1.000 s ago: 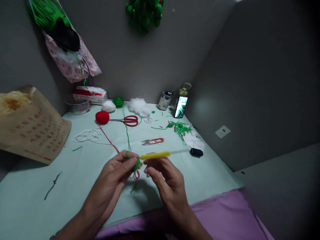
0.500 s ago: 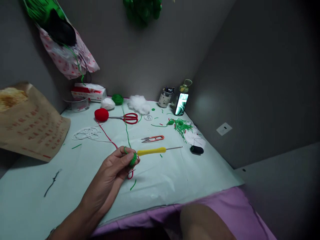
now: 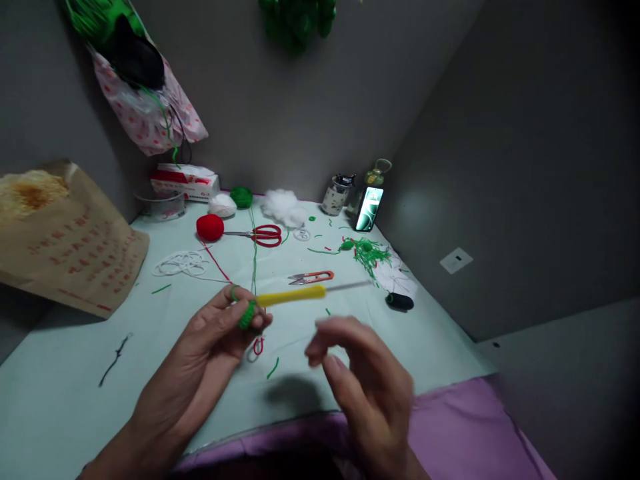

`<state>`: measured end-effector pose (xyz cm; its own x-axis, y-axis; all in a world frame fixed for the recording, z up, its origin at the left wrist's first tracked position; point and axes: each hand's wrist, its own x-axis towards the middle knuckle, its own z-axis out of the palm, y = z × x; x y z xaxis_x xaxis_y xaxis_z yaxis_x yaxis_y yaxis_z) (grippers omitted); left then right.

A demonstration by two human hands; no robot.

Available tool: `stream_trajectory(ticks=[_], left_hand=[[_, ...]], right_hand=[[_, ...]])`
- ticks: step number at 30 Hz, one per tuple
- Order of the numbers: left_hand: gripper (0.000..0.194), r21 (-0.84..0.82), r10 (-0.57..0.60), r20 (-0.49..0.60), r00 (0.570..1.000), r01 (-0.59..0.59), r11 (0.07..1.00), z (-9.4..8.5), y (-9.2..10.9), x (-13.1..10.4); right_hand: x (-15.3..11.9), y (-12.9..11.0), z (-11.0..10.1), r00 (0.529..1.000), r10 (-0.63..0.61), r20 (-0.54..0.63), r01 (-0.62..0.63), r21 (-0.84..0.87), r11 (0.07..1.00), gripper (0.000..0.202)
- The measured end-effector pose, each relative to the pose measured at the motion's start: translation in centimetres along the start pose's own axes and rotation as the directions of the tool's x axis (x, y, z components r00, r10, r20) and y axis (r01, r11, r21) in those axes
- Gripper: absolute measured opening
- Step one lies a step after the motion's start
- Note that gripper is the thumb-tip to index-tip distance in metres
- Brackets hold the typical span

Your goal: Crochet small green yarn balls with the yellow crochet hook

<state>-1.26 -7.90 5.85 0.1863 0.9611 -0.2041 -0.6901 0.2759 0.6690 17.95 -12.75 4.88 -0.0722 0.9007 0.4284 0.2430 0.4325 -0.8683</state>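
My left hand [image 3: 213, 340] pinches a small green crochet piece [image 3: 247, 315], with green yarn looped round a finger. From that piece a crochet hook with a yellow handle [image 3: 293, 295] sticks out to the right, its metal shaft blurred. Red yarn [image 3: 259, 345] hangs in a loop below my fingers. My right hand [image 3: 365, 380] is in the air below and right of the hook, fingers curved and apart, holding nothing. Behind the hook lie orange thread snips [image 3: 313, 277] and red-handled scissors [image 3: 265, 235]. A red yarn ball [image 3: 210, 228] touches the scissors' tips.
At left stands a brown paper bag [image 3: 95, 253] with food. Along the back are a tissue box [image 3: 185, 181], a green yarn ball [image 3: 241, 196], white stuffing [image 3: 284, 208] and a propped phone [image 3: 369, 209]. Green yarn scraps [image 3: 369, 253] and a black roll [image 3: 399, 302] lie right.
My right hand has risen from the table's front edge to beside the hook. My left hand, with the crochet piece and hook, has shifted slightly left; the view has shifted a little too.
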Motion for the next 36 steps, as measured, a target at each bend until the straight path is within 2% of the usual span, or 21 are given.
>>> stream_trajectory(ticks=[3,6,9,13,16,20,24,27,29,31,33,36], left_hand=[[0.017,0.197,-0.144,0.156,0.977,0.112,0.974,0.6,-0.7,-0.7],[0.016,0.308,-0.114,0.203,0.972,0.047,0.95,1.1,-1.7,-0.8],[0.015,0.318,-0.063,0.179,0.982,0.003,0.948,1.2,-2.1,-0.6],[0.019,0.281,-0.108,0.154,0.982,0.062,0.958,1.0,-2.1,-0.4],[0.019,0.236,-0.14,0.141,0.98,0.104,0.966,0.9,-2.1,-0.3],[0.015,0.206,-0.123,0.139,0.983,0.092,0.974,1.1,-2.2,-0.2],[0.014,0.219,-0.109,0.143,0.984,0.076,0.973,1.3,-2.2,-0.2],[0.016,0.214,-0.105,0.133,0.985,0.075,0.974,1.3,-2.2,-0.1],[0.018,0.177,-0.102,0.098,0.99,0.083,0.981,1.1,-2.2,0.2],[0.019,0.119,-0.089,0.042,0.995,0.084,0.989,0.9,-2.3,0.6],[0.021,0.064,-0.09,-0.003,0.996,0.09,0.994,0.7,-2.3,1.0],[0.023,0.012,-0.128,-0.014,0.992,0.128,0.992,0.7,-2.4,1.3]], right_hand=[[1.5,0.0,0.8,0.999,0.027,0.041,-0.034,0.176,0.984,0.035],[1.7,0.5,0.8,0.997,-0.068,0.022,0.063,0.159,0.985,0.019],[1.6,0.8,0.7,0.994,-0.107,0.002,0.106,0.113,0.988,0.019],[2.3,0.7,0.5,0.995,-0.076,0.07,0.065,0.15,0.986,0.019],[2.8,0.4,0.3,0.987,-0.109,0.116,0.092,0.144,0.985,0.022],[2.9,0.5,0.4,0.988,-0.13,0.087,0.124,0.076,0.989,0.026],[2.4,0.7,0.8,0.994,-0.101,0.044,0.1,0.023,0.995,0.025],[2.2,0.8,0.9,0.992,-0.092,0.082,0.09,0.024,0.996,0.025],[2.8,1.4,0.3,0.984,-0.061,0.168,0.055,0.042,0.998,0.035],[4.5,3.0,-1.1,0.974,0.018,0.224,-0.033,0.065,0.997,0.058],[7.5,5.4,-3.2,0.989,0.113,0.092,-0.122,0.099,0.988,0.073],[13.2,9.1,-6.8,0.94,0.315,-0.133,-0.315,0.016,0.949,0.09]])
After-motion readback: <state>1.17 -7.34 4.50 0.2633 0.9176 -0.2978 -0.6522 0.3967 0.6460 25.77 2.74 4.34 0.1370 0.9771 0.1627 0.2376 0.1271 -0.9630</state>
